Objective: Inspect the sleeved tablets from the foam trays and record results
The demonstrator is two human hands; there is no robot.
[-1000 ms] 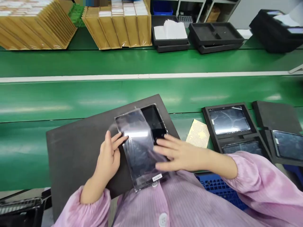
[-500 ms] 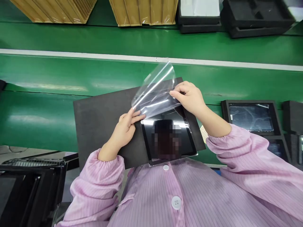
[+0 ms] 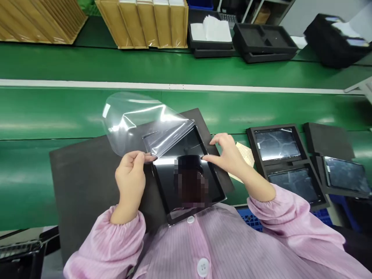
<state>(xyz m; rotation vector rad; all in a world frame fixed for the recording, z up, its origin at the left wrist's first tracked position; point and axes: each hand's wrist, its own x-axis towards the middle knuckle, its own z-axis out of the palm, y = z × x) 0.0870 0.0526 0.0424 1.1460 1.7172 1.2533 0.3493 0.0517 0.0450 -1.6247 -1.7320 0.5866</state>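
A tablet point(image 3: 190, 182) with a dark, glossy screen lies on a black foam sheet point(image 3: 87, 166), its lower edge close to my shirt. Clear plastic film point(image 3: 145, 120) covers part of its upper left and curls up and away to the left. Between thumb and fingers, my left hand point(image 3: 132, 172) pinches the film's lower edge beside the tablet's left side. My right hand point(image 3: 228, 155) is at the tablet's right edge, thumb over the screen border and fingers spread apart from it, holding nothing.
Right of the foam are a beige dotted sheet point(image 3: 244, 155) and a black foam tray point(image 3: 270, 166) with two film-covered tablets. Another tablet point(image 3: 345, 174) sits farther right. Brown padded packs point(image 3: 145, 25) and black trays point(image 3: 264, 42) line the far side of the green table point(image 3: 87, 66).
My right hand has let go of the film and moved down to the tablet's right edge. My left hand now pinches the film, which has swung left. The view has shifted right.
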